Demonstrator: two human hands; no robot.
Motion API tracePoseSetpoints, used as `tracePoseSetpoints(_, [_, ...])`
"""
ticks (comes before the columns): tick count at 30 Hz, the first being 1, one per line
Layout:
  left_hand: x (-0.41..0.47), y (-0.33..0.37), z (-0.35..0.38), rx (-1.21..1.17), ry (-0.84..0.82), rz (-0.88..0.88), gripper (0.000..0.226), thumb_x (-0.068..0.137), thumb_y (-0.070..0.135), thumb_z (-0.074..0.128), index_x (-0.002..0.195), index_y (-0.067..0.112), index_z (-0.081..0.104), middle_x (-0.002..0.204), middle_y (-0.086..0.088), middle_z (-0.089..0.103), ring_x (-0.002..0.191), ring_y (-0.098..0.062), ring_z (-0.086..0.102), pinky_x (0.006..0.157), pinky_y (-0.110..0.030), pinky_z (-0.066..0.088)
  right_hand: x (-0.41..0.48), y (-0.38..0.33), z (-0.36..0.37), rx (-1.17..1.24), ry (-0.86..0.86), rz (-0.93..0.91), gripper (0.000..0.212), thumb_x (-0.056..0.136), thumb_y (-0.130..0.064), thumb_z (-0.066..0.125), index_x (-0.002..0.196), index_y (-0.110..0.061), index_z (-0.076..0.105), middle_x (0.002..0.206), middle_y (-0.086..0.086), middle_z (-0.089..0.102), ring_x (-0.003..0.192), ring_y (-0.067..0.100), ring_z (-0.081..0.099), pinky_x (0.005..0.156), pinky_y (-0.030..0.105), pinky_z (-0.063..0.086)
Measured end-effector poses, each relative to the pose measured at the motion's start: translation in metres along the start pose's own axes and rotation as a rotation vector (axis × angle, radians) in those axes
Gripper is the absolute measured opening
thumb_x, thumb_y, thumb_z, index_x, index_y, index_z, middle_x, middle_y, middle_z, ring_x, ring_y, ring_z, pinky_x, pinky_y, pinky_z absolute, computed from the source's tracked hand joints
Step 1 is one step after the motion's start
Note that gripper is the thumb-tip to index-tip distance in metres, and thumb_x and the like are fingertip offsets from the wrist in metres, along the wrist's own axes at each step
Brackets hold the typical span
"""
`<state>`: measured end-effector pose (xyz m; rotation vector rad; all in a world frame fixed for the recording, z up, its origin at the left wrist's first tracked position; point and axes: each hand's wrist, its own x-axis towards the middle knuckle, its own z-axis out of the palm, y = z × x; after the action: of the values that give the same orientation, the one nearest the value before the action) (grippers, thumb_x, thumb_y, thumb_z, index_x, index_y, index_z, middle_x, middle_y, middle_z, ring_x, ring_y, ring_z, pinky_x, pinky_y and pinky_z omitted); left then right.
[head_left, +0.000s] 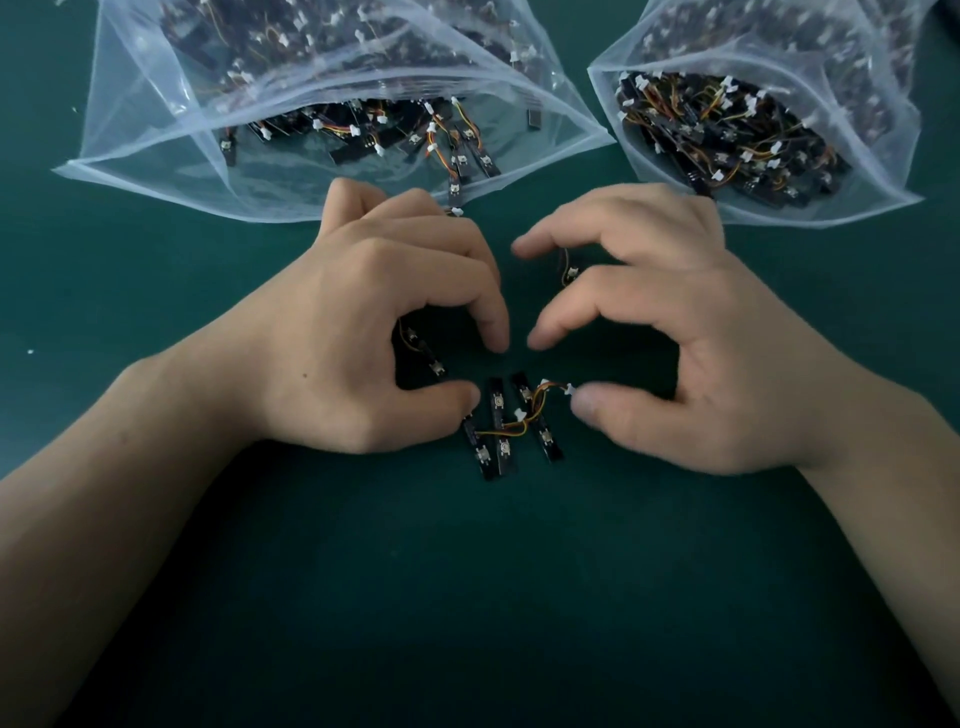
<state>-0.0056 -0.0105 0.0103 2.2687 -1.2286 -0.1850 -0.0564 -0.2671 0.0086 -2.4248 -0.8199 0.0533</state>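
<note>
Currently, centre frame: three wired strips (503, 447) side by side on the green mat (156, 322). Left hand (363, 332): fingers curled over another strip (423, 356); whether gripped, I cannot tell. Right hand (675, 332): thumb touching the white plug (570, 388), loose wire (566, 262) tucked between two fingers. I'd pinch the plug body, never its wires, and seat it squarely. Upper frame: two open bags (156, 156) of stock.

Dark green worktop (467, 597) before us, far left we see an open clear bag (171, 171) of wired black strips (363, 143), far right a second such bag (891, 171)
</note>
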Motion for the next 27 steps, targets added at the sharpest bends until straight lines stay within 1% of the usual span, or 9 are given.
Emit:
tracePoseSetpoints(4, [0.0001, 0.0001, 0.0009, 0.003, 0.012, -0.008, 0.020, 0.076, 0.043, 0.073, 0.093, 0.033, 0.071, 0.102, 0.013, 0.064, 0.102, -0.016, 0.053, 0.093, -0.042, 0.025, 0.0011, -0.0043, 0.0036, -0.021, -0.077, -0.016, 0.049, 0.077, -0.063, 0.077, 0.111, -0.029, 0.074, 0.153, -0.001, 0.048, 0.150, 0.022, 0.033, 0.120, 0.047, 0.019])
tracePoseSetpoints(6, [0.0003, -0.0002, 0.0012, 0.006, 0.019, -0.011, 0.019, 0.076, 0.042, 0.075, 0.093, 0.033, 0.071, 0.101, 0.012, 0.065, 0.101, -0.016, 0.053, 0.093, -0.042, 0.026, 0.0015, -0.0048, 0.0047, -0.028, -0.095, -0.014, 0.051, 0.074, -0.068, 0.079, 0.110, -0.031, 0.075, 0.156, -0.001, 0.045, 0.152, 0.022, 0.029, 0.121, 0.044, 0.016])
tracePoseSetpoints(9, [0.0006, -0.0003, 0.0013, 0.006, 0.021, -0.011, 0.019, 0.077, 0.041, 0.074, 0.093, 0.032, 0.072, 0.100, 0.012, 0.065, 0.101, -0.015, 0.053, 0.092, -0.041, 0.025, 0.0017, -0.0047, 0.0059, -0.029, -0.095, -0.009, 0.049, 0.073, -0.067, 0.081, 0.107, -0.032, 0.076, 0.158, -0.002, 0.044, 0.154, 0.022, 0.027, 0.122, 0.042, 0.013])
tracePoseSetpoints(15, [0.0004, 0.0002, 0.0007, 0.002, 0.015, -0.010, 0.020, 0.074, 0.041, 0.072, 0.093, 0.032, 0.072, 0.101, 0.012, 0.065, 0.102, -0.016, 0.054, 0.092, -0.042, 0.026, 0.0018, -0.0046, 0.0074, -0.047, -0.086, 0.002, 0.052, 0.072, -0.070, 0.081, 0.104, -0.030, 0.072, 0.157, -0.002, 0.044, 0.154, 0.022, 0.027, 0.123, 0.045, 0.015])
tracePoseSetpoints(21, [0.0001, -0.0001, 0.0009, 0.009, 0.018, -0.012, 0.019, 0.073, 0.038, 0.075, 0.092, 0.033, 0.072, 0.102, 0.014, 0.064, 0.102, -0.015, 0.054, 0.093, -0.041, 0.024, 0.0020, -0.0036, 0.0087, -0.065, -0.078, -0.005, 0.053, 0.072, -0.070, 0.080, 0.105, -0.029, 0.072, 0.156, -0.002, 0.045, 0.154, 0.021, 0.028, 0.123, 0.047, 0.016])
tracePoseSetpoints(27, [0.0001, -0.0004, 0.0013, 0.005, 0.028, -0.011, 0.018, 0.074, 0.038, 0.077, 0.091, 0.033, 0.072, 0.103, 0.015, 0.064, 0.102, -0.015, 0.054, 0.093, -0.040, 0.024, 0.0010, -0.0013, 0.0087, -0.061, -0.075, -0.010, 0.051, 0.074, -0.068, 0.079, 0.108, -0.029, 0.072, 0.156, -0.003, 0.045, 0.154, 0.019, 0.027, 0.124, 0.045, 0.014])
